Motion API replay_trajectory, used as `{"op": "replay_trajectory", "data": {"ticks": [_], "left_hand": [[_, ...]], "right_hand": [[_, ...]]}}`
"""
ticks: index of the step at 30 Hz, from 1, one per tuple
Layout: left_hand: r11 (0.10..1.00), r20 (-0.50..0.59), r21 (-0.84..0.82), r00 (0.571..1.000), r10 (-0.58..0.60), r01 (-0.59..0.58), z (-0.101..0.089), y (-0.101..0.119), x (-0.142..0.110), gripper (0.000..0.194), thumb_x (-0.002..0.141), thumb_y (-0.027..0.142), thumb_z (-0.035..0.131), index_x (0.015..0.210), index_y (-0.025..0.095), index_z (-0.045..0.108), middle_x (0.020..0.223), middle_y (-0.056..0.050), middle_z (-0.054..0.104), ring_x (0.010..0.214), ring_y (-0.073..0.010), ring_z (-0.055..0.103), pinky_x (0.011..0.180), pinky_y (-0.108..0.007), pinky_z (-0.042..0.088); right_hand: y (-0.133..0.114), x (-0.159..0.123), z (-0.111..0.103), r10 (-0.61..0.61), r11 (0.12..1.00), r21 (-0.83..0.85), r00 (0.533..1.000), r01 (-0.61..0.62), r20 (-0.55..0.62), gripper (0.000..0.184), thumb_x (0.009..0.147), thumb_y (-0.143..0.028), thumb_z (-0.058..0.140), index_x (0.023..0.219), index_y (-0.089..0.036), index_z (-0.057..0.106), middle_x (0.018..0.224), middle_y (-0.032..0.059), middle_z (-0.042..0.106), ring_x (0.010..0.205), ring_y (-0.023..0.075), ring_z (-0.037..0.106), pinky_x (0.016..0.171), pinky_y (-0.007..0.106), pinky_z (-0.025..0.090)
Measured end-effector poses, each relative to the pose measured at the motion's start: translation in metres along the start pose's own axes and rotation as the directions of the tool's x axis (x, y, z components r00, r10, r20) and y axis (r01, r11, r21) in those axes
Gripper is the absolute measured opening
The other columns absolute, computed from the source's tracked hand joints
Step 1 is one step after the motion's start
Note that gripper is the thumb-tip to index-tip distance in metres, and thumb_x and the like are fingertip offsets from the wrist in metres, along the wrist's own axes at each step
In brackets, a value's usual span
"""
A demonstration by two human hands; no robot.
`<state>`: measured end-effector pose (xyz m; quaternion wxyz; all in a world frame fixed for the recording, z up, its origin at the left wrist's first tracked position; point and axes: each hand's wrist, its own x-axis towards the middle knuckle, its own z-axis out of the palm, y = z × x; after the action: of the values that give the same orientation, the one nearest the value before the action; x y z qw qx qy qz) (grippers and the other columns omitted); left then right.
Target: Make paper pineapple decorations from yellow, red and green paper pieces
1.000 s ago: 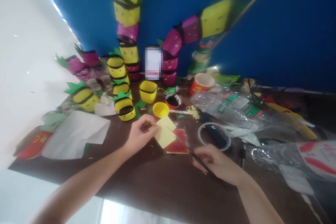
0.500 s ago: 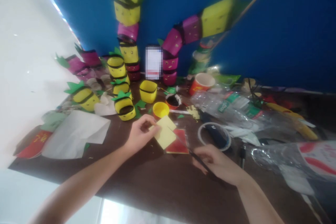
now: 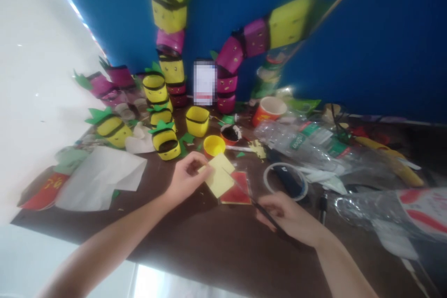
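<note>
My left hand (image 3: 186, 178) pinches a piece of yellow paper (image 3: 220, 175) above the dark brown table (image 3: 209, 247). My right hand (image 3: 288, 217) is closed around a pair of dark scissors (image 3: 260, 207) whose blades reach up to the paper's lower right edge. A red square card (image 3: 239, 192) lies flat under the yellow paper. A roll of clear tape (image 3: 285, 181) lies just beyond my right hand.
Yellow and magenta craft cups (image 3: 166, 144) with green leaf tops stand and stack at the back by a blue wall (image 3: 366, 46). White paper (image 3: 99, 177) lies left. Crumpled plastic bottles (image 3: 307, 144) and bags crowd the right. An orange paper cup (image 3: 268, 111) stands behind.
</note>
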<state>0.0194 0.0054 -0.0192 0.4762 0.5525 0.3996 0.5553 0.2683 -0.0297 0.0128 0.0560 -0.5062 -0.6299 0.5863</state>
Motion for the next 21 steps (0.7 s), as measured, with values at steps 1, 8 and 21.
{"op": "replay_trajectory", "data": {"ticks": [1,8,21], "left_hand": [[1.0,-0.003,0.001,1.0,0.001,-0.001,0.0,0.0002,0.0,0.012,0.072,0.02,0.065,0.073,0.016,0.054,0.076,-0.001,0.054,0.072,-0.0102,0.053,0.063,-0.021,0.043],[0.999,-0.003,0.041,1.0,0.0,0.0,-0.0007,0.0011,0.0006,0.013,0.072,0.022,0.066,0.074,0.016,0.055,0.077,-0.002,0.055,0.073,-0.0113,0.053,0.063,-0.022,0.044],[0.998,-0.004,0.059,1.0,0.024,-0.024,-0.0012,-0.001,0.0008,0.01,0.07,0.021,0.068,0.07,0.015,0.06,0.077,-0.003,0.056,0.073,-0.0115,0.054,0.058,-0.021,0.043]], "right_hand": [[-0.0002,-0.0001,0.0002,0.005,1.0,-0.003,1.0,-0.005,0.005,0.034,0.074,-0.044,0.056,0.058,-0.014,0.053,0.053,-0.0026,0.046,0.049,0.009,0.042,0.048,0.021,0.032],[-0.0046,-0.0019,0.0,0.021,1.0,-0.021,0.998,-0.02,0.055,0.035,0.072,-0.044,0.058,0.055,-0.015,0.049,0.051,-0.0035,0.043,0.048,0.0083,0.039,0.048,0.02,0.03],[-0.0043,-0.0023,0.0023,0.053,0.999,-0.012,0.998,-0.053,0.031,0.039,0.066,-0.05,0.063,0.056,-0.014,0.052,0.048,-0.0047,0.039,0.047,0.0081,0.039,0.044,0.019,0.03]]}}
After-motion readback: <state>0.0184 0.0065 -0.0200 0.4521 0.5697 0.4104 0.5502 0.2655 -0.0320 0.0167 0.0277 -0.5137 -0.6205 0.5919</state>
